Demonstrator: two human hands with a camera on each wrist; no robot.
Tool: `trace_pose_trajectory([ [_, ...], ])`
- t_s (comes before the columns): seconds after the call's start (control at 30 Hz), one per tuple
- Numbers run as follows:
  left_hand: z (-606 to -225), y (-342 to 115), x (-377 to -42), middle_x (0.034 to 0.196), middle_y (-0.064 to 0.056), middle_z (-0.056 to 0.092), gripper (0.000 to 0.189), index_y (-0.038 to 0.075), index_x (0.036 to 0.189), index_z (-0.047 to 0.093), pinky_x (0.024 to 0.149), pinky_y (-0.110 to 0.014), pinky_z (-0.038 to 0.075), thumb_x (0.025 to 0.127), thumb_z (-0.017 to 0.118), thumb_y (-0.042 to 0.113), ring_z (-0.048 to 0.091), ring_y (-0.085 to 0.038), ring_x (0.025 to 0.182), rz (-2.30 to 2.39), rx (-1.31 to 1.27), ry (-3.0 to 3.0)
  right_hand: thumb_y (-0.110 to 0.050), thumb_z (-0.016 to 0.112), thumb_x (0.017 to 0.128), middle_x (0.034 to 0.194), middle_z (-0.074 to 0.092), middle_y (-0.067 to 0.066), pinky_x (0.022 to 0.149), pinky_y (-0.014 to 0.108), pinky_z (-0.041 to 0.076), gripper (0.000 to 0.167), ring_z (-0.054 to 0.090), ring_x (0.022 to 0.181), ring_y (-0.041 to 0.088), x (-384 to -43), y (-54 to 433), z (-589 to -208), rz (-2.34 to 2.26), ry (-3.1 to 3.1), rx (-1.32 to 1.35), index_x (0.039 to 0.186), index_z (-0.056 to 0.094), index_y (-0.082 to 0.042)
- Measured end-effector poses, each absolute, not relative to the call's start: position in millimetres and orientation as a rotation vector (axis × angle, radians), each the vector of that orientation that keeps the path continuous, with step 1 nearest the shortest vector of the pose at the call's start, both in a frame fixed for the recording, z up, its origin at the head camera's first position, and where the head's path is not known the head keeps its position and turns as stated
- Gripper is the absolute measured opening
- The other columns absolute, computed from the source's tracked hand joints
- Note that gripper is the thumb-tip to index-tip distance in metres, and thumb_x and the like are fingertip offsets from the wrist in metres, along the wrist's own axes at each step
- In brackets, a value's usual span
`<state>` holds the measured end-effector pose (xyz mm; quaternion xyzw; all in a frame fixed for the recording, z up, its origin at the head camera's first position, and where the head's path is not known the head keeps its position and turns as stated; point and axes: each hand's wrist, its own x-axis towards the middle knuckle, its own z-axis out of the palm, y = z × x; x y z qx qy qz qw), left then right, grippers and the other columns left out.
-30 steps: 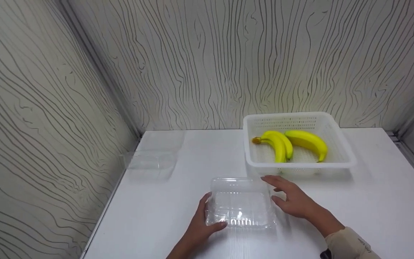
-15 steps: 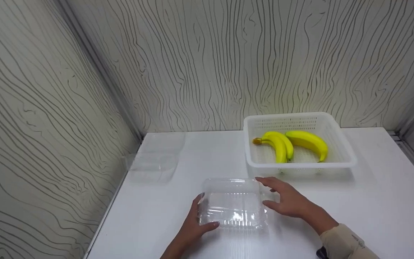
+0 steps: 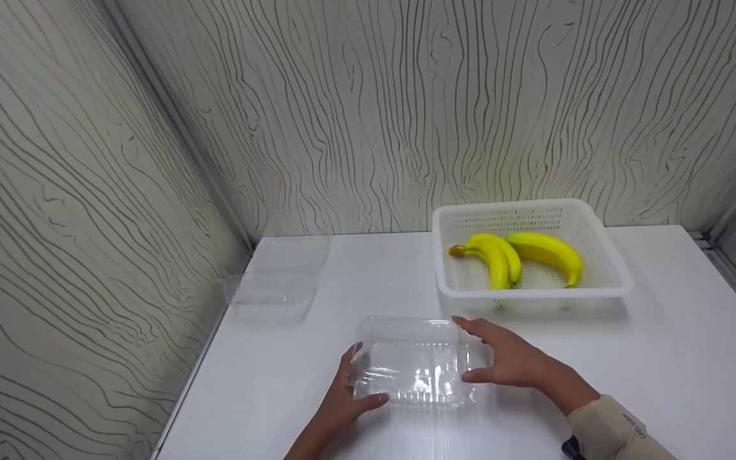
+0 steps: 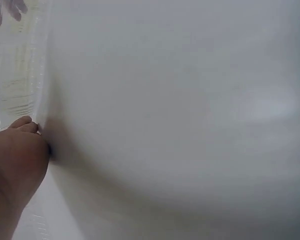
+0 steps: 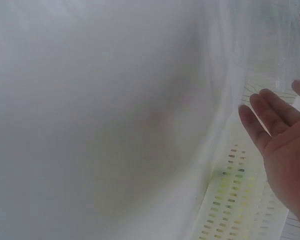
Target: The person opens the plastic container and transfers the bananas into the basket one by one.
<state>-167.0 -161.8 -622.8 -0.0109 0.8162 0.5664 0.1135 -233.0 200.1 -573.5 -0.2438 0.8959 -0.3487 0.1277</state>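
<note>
A clear plastic food box (image 3: 409,367) sits low over the white table in front of the person. My left hand (image 3: 344,396) grips its left side in the head view, thumb along the front edge and fingers at the side wall. On the opposite side, my right hand (image 3: 512,358) has its fingers extended, with a fingertip right at the back corner and the thumb by the right edge. The left wrist view catches the left hand (image 4: 20,160) against the box's rim. Spread, fairly straight fingers of the right hand (image 5: 285,135) show in the right wrist view.
Behind the right hand stands a white perforated basket (image 3: 534,293) with several yellow bananas (image 3: 545,252) inside. A second clear plastic container (image 3: 272,294) lies at the table's left back edge. Patterned wall panels (image 3: 355,115) border the table (image 3: 674,358).
The clear box and both hands have shifted a little to the left. The right thumb has come lower, close to the box's right edge. Basket and bananas stay put.
</note>
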Motion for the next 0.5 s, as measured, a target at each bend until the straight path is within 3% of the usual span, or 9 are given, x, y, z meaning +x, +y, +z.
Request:
trace_pose_trajectory([
  [0.2, -622.0, -161.3, -164.2, 0.179, -0.019, 0.021, 0.120, 0.026, 0.170, 0.017, 0.127, -0.074, 0.025, 0.078, 0.090, 0.050, 0.021, -0.058, 0.162, 1.636, -0.038, 2.419, -0.063, 0.088, 0.077, 0.172, 0.041, 0.014, 0.125, 0.073, 0.032, 0.120, 0.041, 0.158, 0.044, -230.5, 198.9, -573.4, -0.968, 2.568, -0.754, 0.172, 0.020, -0.033],
  [0.5, -621.9, -160.9, -165.0, 0.178, -0.019, 0.022, 0.119, 0.025, 0.170, 0.018, 0.126, -0.076, 0.027, 0.079, 0.090, 0.050, 0.024, -0.058, 0.161, 1.619, -0.033, 2.431, -0.051, 0.088, 0.082, 0.172, 0.037, 0.022, 0.129, 0.072, 0.026, 0.128, 0.037, 0.160, 0.044, -228.0, 195.5, -563.6, -0.973, 2.437, -0.712, 0.174, 0.003, -0.023],
])
